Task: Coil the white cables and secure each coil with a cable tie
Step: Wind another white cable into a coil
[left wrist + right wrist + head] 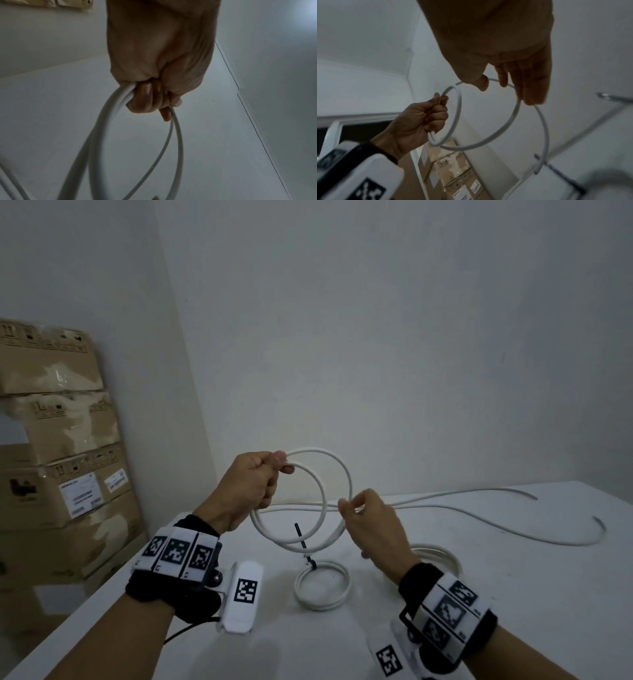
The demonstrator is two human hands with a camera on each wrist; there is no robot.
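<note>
Left hand [251,487] raised above the table, fingers curled into a fist around the loops of white cable [308,498]. Right hand [371,523] lower and beside it, thumb and forefinger pinching the same cable, other fingers loosely bent. Both forearms stretched forward, wristbands on.

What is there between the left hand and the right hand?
In the head view, only loops of the white cable span between the left hand and the right hand, both holding it above the table.

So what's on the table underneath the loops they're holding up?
A finished white coil with a dark cable tie lies below the held loops. A second coil lies partly hidden behind the right hand.
</note>
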